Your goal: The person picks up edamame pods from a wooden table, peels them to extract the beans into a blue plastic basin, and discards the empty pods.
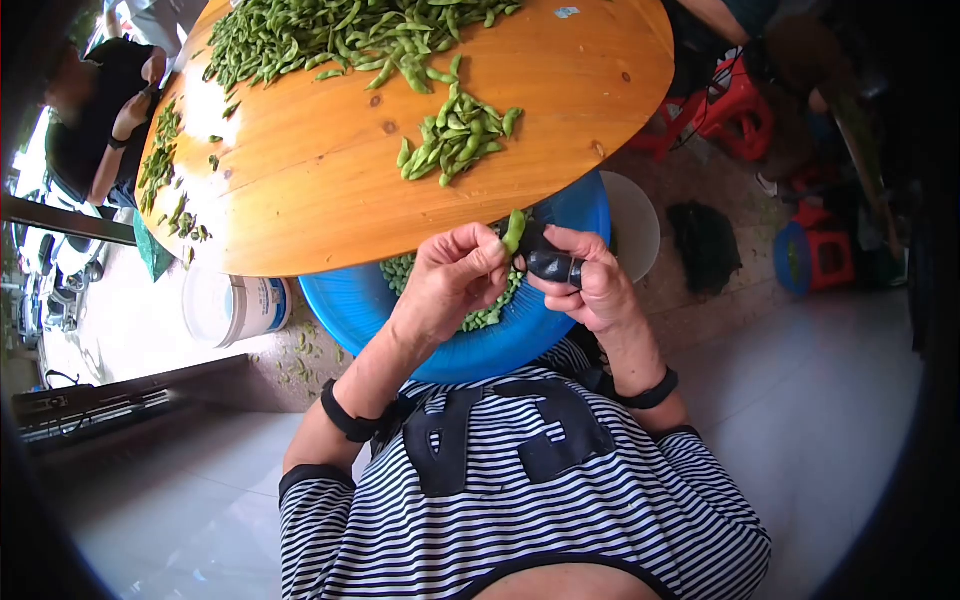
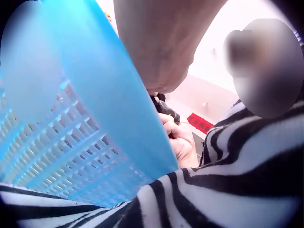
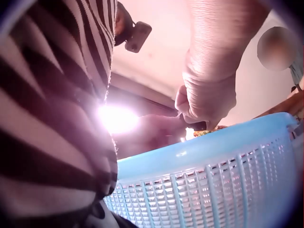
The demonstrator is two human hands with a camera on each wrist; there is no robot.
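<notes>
Over a blue slotted basket (image 1: 345,315), my left hand (image 1: 450,275) pinches a green edamame pod (image 1: 514,231) between thumb and fingers. My right hand (image 1: 600,290) meets it from the other side with curled fingers. Glossy black coverings (image 1: 552,266) show at its thumb and finger, right against the pod. Shelled green beans (image 1: 485,318) lie in the basket below both hands. The basket wall (image 3: 190,190) fills the lower right wrist view, and its rim hides part of the hands in the left wrist view.
Ahead is a wooden table (image 1: 300,200) with a big heap of pods (image 1: 300,45), a smaller pile (image 1: 455,138) near its front edge and scattered ones at left. A white bucket (image 1: 215,305) stands left, red stools (image 1: 735,115) right. Another person (image 1: 100,130) is at the table's left.
</notes>
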